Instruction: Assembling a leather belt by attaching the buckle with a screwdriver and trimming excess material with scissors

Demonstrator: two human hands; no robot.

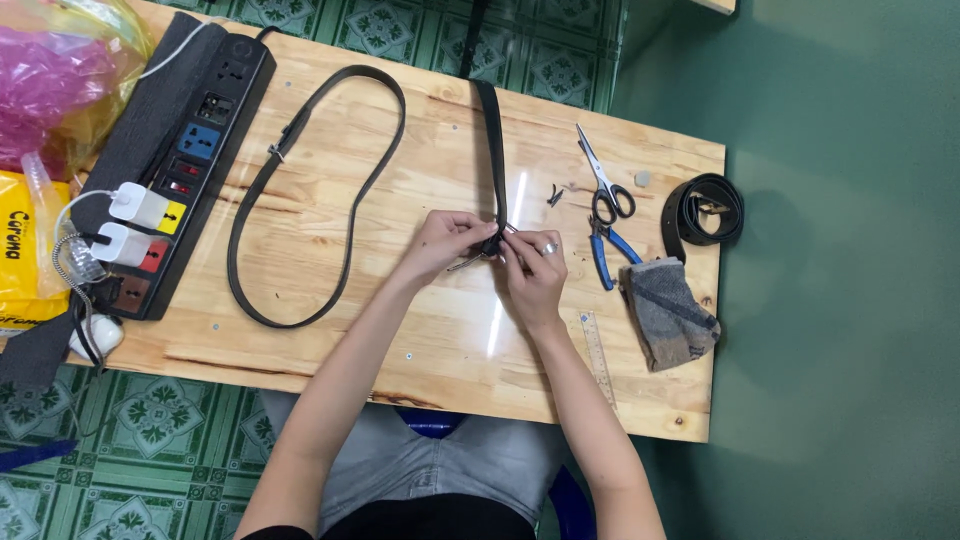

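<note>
A long black belt [345, 150] loops across the wooden table [440, 330]. One end runs from the far edge down to my hands. My left hand [445, 240] pinches that belt end from the left. My right hand [535, 265], with a ring on one finger, grips the same end and its small metal buckle part [470, 262] from the right. Both hands meet at the middle of the table.
Scissors [605, 185] and blue-handled pliers [610, 255] lie right of my hands, next to a grey cloth [670, 315], a clear ruler [597, 350] and a coiled black belt [703, 210]. A black power strip [185, 160] with white chargers and plastic bags [50, 80] fill the left side.
</note>
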